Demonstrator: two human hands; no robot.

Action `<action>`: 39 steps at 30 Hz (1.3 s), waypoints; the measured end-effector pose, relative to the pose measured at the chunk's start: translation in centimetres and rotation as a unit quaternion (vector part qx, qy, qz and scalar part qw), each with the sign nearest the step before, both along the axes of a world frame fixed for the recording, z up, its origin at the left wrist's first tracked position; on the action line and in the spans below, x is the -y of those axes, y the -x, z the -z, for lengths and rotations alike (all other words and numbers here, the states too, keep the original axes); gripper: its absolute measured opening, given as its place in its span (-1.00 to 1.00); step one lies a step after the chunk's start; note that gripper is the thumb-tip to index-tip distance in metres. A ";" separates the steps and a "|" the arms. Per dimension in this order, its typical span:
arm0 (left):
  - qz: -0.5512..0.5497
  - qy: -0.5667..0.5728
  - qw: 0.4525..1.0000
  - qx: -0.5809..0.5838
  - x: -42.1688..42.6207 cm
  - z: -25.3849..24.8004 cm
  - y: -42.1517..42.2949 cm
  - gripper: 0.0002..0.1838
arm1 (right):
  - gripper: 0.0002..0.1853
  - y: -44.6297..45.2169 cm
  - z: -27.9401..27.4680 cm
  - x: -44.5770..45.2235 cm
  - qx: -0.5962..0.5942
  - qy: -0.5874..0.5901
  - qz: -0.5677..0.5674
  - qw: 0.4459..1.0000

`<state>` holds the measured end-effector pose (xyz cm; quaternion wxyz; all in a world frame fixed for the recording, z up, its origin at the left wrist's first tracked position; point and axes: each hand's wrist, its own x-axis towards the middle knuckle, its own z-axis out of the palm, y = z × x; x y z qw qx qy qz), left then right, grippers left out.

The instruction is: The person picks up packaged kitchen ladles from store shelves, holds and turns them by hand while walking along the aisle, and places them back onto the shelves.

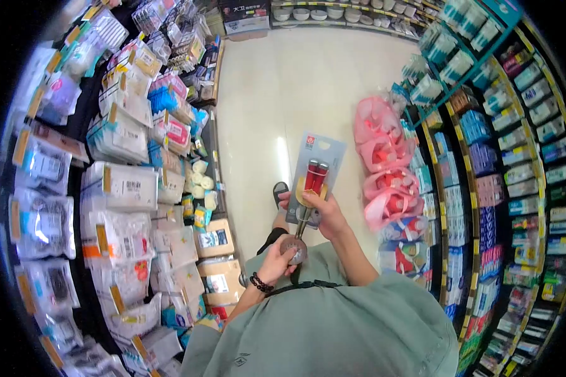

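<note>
A carded hand tool (pixel 315 176) with two red handles, metal shafts and a round metallic end is held in front of my body; its exact kind is unclear. The backing card (pixel 332 153) is grey-blue with a red logo at the top. My right hand (pixel 324 213) grips the card and shafts just below the red handles, thumb on the front. Lower down, my left hand (pixel 278 261), with a dark bead bracelet at the wrist, is closed around the round end (pixel 294 249), thumb pressed on it. Some fingers of both hands are hidden behind the package.
Hanging packaged goods (pixel 119 185) line the left shelf. Pink bagged items (pixel 390 182) and a teal wire rack (pixel 484 60) stand along the right, beside shelves of small boxes (pixel 484 157). Bowls (pixel 319 14) fill the far shelf. Pale floor (pixel 248 113) runs between.
</note>
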<state>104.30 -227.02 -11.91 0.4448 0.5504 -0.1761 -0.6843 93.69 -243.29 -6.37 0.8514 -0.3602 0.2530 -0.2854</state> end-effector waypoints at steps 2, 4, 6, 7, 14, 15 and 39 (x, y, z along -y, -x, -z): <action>0.002 0.002 1.000 0.005 4.4 0.9 -2.7 -0.72 | -0.55 -2.7 0.3 4.2 -0.006 0.020 0.006 1.000; -0.005 0.013 1.000 -0.002 9.7 0.4 -5.8 -0.74 | -0.54 -5.4 -0.1 8.5 -0.016 0.021 0.019 0.999; 0.019 0.009 1.000 0.001 15.0 -1.3 -9.4 -0.75 | -0.52 -8.2 -1.5 13.5 -0.027 0.012 0.034 0.999; 0.021 0.011 1.000 -0.015 17.4 -1.5 -10.8 -0.75 | -0.54 -9.3 -2.0 15.8 -0.027 0.012 0.042 0.999; 0.066 0.032 0.997 -0.013 32.9 -4.0 -19.1 -0.73 | -0.57 -16.2 -3.4 30.2 0.012 0.013 0.106 0.994; 0.078 0.050 0.996 -0.009 34.7 -4.0 -19.6 -0.71 | -0.56 -16.4 -3.2 32.1 0.025 -0.005 0.118 0.993; -0.160 0.042 0.985 -0.058 82.0 -4.8 -49.2 -0.73 | -0.74 -46.8 3.8 77.0 -0.079 0.062 -0.076 0.992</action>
